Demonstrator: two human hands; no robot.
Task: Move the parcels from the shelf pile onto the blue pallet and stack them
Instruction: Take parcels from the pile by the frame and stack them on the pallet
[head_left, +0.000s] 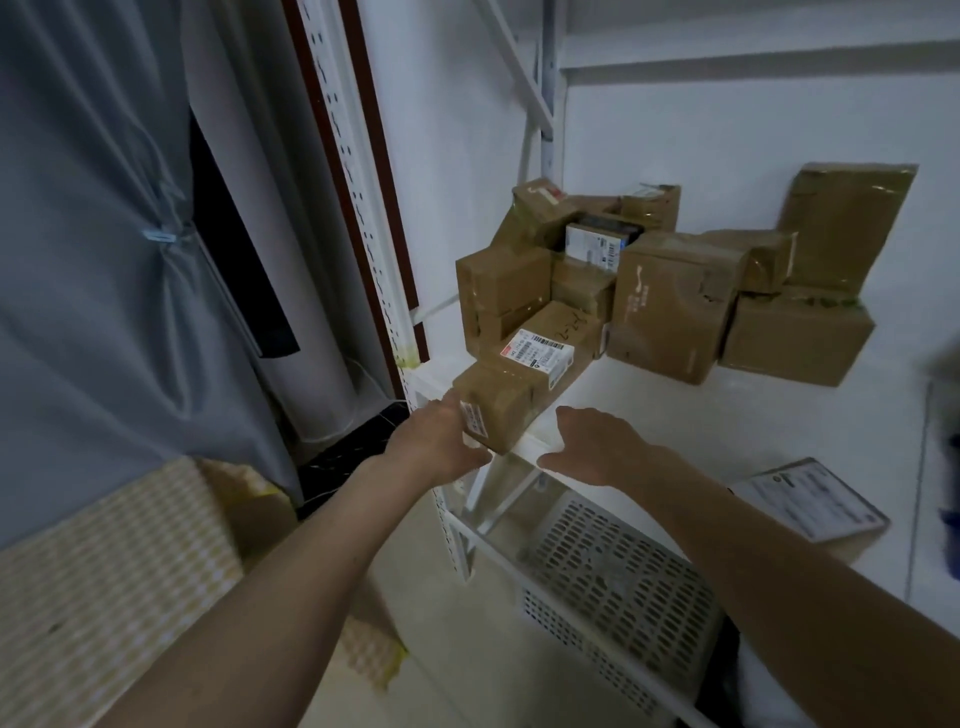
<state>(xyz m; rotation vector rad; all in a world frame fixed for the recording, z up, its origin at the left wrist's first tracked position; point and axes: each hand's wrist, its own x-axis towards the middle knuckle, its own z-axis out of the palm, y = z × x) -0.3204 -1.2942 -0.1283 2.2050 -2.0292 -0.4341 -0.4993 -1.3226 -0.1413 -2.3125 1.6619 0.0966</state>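
A pile of brown cardboard parcels sits on a white shelf. The nearest small parcel, taped and with a white label, overhangs the shelf's front-left corner. My left hand touches its left side with straight fingers and the thumb below. My right hand hovers just right of it, fingers relaxed and holding nothing. Another parcel with a barcode label lies right behind the small one. The blue pallet is out of sight.
A flat labelled parcel lies at the shelf's front right. A white perforated basket sits on the level below. Grey curtain and a yellow checked cloth fill the left. A perforated shelf upright stands beside the pile.
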